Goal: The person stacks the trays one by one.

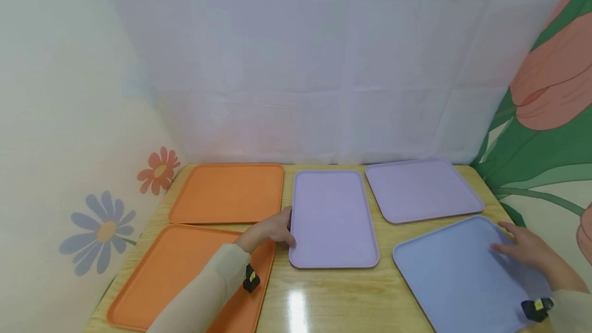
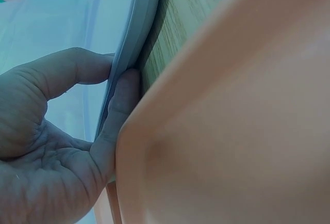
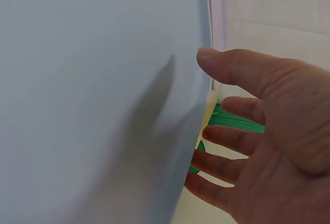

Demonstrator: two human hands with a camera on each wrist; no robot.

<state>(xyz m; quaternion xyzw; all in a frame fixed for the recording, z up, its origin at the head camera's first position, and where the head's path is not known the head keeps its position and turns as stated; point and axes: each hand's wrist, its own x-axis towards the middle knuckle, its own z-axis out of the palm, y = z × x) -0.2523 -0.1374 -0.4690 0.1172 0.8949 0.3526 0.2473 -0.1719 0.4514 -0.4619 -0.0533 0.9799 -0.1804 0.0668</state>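
My left hand point(image 1: 276, 227) is at the left edge of the middle lilac tray point(image 1: 334, 220), which lies lengthwise on the table. In the left wrist view, its thumb and a finger pinch the rim of that tray point(image 2: 119, 61), with an orange tray point(image 2: 232, 126) close beside. At the right edge of the blue tray point(image 1: 462, 276), my right hand point(image 1: 527, 245) hovers with spread fingers. The right wrist view shows its thumb above the rim and its other fingers outside the edge of the blue tray point(image 3: 103, 79), without a grip on it.
Two orange trays point(image 1: 231, 194) lie at the left, one behind the other. A second lilac tray point(image 1: 423, 189) lies at the back right, behind the blue one. White cloth point(image 1: 324, 66) hangs behind the wooden table point(image 1: 319, 297), and flower-patterned walls point(image 1: 106, 230) flank it.
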